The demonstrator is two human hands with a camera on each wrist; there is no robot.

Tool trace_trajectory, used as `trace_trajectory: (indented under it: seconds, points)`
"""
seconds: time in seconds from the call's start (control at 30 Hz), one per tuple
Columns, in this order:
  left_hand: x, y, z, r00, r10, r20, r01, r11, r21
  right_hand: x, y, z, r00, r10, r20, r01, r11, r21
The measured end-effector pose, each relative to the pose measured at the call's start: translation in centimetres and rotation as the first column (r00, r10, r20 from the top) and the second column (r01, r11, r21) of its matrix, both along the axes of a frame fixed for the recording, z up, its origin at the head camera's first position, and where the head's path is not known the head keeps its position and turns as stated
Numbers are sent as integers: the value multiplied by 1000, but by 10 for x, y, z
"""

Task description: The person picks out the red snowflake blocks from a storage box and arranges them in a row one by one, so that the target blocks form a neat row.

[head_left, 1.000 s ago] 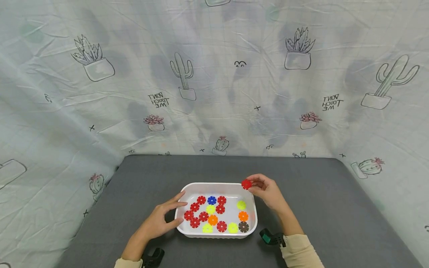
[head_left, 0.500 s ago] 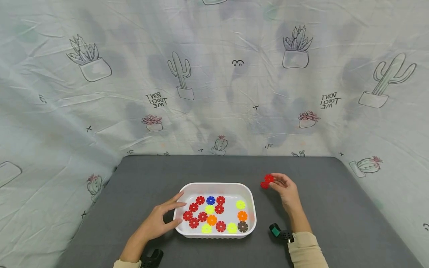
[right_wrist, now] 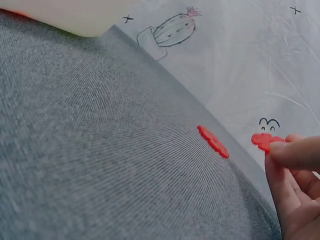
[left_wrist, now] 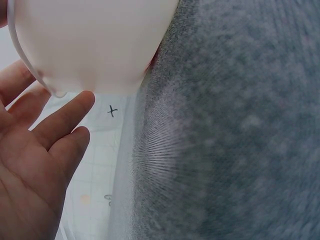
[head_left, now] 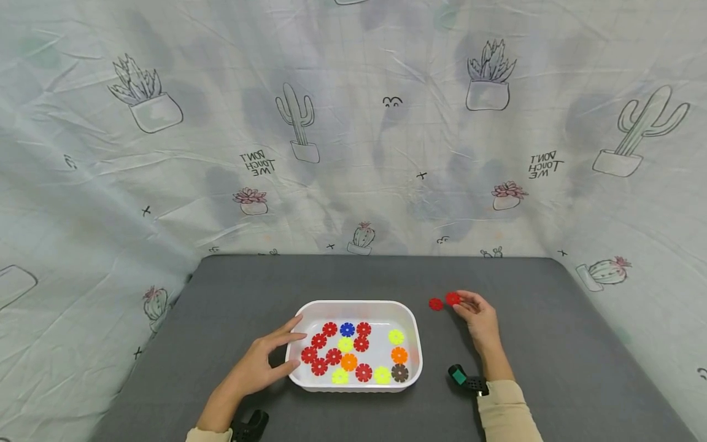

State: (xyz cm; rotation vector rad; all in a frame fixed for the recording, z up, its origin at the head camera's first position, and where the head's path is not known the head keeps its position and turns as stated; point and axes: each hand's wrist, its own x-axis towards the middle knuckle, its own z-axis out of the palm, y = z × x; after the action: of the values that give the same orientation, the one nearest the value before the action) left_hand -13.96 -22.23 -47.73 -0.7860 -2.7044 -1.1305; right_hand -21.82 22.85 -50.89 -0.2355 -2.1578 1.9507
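1. Right hand (head_left: 482, 319): thumb and fingertip pinch the held red disc (head_left: 453, 298), seen near edge-on in the right wrist view. That disc looks to be off the table (head_left: 248, 288), right of the tray (head_left: 375, 311).
2. Loose red disc (head_left: 436, 304): lies flat on the table, between tray and right hand. Near the held disc, gap visible, not touching.
3. Left hand (head_left: 265, 362): at the tray's left end, fingers spread and fairly straight against the rim and wall. Not clenched. Looks like it's steadying the tray; how hard it presses, can't tell.
4. Tray contents: eight red discs (head_left: 363, 372), four yellow discs (head_left: 396, 337), two orange discs (head_left: 399, 355), one blue disc (head_left: 347, 329), one dark disc (head_left: 399, 372). Reds mostly left and middle.
5. Step in hand, my read: handling reds outside the tray, one down, one in the fingers.
6. Next move, my read: setting the held one down would call for a flat, low release clear of its neighbour; joining the two would call for lining up their notched edges.
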Motion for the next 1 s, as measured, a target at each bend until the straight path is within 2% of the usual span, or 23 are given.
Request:
trace_trajectory:
  seconds: [0.1, 0.2, 0.43, 0.53, 0.67, 1.0]
  points:
    - [0, 0, -1, 1000, 2, 1, -2, 1000, 2, -1, 1, -3, 1000, -18, 11, 16, 990, 142]
    - [0, 0, 0, 1000, 3, 0, -3, 1000, 2, -1, 2, -4, 1000, -25, 19, 20, 967, 254]
    - [1, 1, 1, 1000, 12, 24, -12, 1000, 3, 0, 2, -5, 1000, -27, 15, 19, 918, 396]
    - [1, 1, 1, 999, 15, 35, -15, 1000, 4, 1, 1, -5, 1000, -25, 3, 21, 904, 428]
    - [1, 1, 1, 999, 10, 34, -10, 1000, 4, 2, 2, -4, 1000, -18, 19, 8, 897, 442]
    - [0, 0, 0, 1000, 8, 27, -8, 1000, 6, 2, 2, -1, 997, -8, 74, -22, 918, 395]
